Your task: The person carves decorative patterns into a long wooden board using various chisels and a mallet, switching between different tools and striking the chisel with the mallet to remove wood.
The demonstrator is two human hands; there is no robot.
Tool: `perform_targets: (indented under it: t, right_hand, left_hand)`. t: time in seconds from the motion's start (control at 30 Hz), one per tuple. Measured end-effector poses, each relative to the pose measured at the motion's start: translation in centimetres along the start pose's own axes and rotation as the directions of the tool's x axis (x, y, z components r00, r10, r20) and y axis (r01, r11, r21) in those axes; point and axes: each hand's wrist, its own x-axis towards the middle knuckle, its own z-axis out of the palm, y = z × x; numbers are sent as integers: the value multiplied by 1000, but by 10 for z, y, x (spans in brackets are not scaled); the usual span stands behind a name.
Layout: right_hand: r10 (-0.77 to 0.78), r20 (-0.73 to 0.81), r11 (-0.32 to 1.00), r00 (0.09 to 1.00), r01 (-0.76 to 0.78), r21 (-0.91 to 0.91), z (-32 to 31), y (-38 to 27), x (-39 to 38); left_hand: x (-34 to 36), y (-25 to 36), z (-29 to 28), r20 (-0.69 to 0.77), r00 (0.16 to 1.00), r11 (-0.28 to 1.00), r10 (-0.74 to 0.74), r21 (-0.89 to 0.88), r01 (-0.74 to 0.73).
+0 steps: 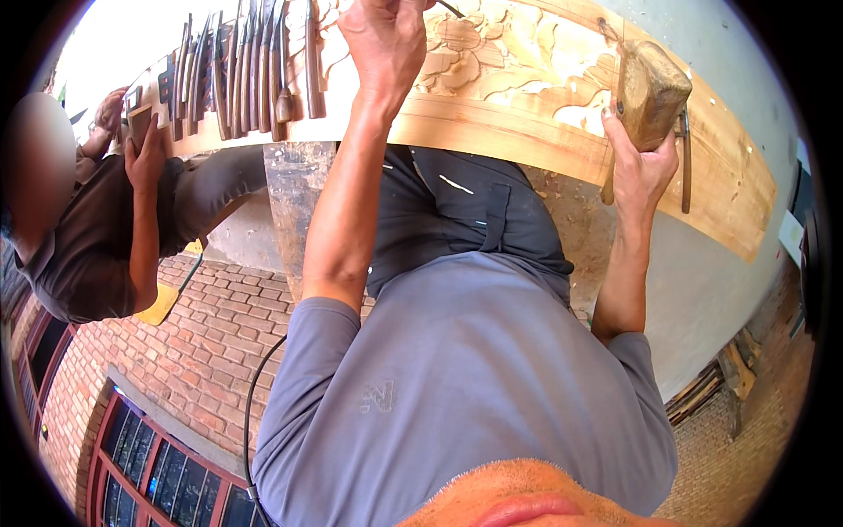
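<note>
At the top edge, my left hand (384, 42) is closed above a pale wooden board (492, 119) carved with flowers and leaves. A thin dark shaft (450, 9) shows just right of its fingers and appears to belong to a carving tool in its grip; the rest is hidden or out of view. Over the board's right part, my right hand (643, 167) grips a worn wooden mallet (654, 92), its blocky head raised toward the camera. Wood chips lie around the carved relief (527, 61). Left of my left hand, several carving chisels (237, 75) lie side by side.
At the left, another person (97, 228) sits holding a small brown block (139, 126). More slim tools (687, 167) lie beside the mallet, near the board's front edge. A worn wooden support (299, 202) stands below the board. Scrap wood (724, 378) is piled at lower right.
</note>
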Motion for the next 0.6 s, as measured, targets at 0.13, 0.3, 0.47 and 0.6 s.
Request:
perform_targets:
  t: [0.13, 0.3, 0.47, 0.6]
  right_hand:
    - [-3, 3, 1000, 1000, 3, -11, 0, -1, 0]
    - [1, 9, 1000, 1000, -1, 11, 1, 2, 0]
    - [11, 11, 1000, 1000, -10, -13, 2, 2, -1]
    - [6, 23, 1000, 1000, -6, -6, 2, 5, -1]
  left_hand:
    - [1, -1, -1, 15, 1000, 999, -11, 31, 11]
    - [-1, -2, -1, 26, 1000, 1000, -8, 27, 7]
    - [-1, -1, -1, 7, 1000, 1000, -20, -1, 20]
    - [0, -1, 0, 1, 1000, 1000, -21, -22, 21]
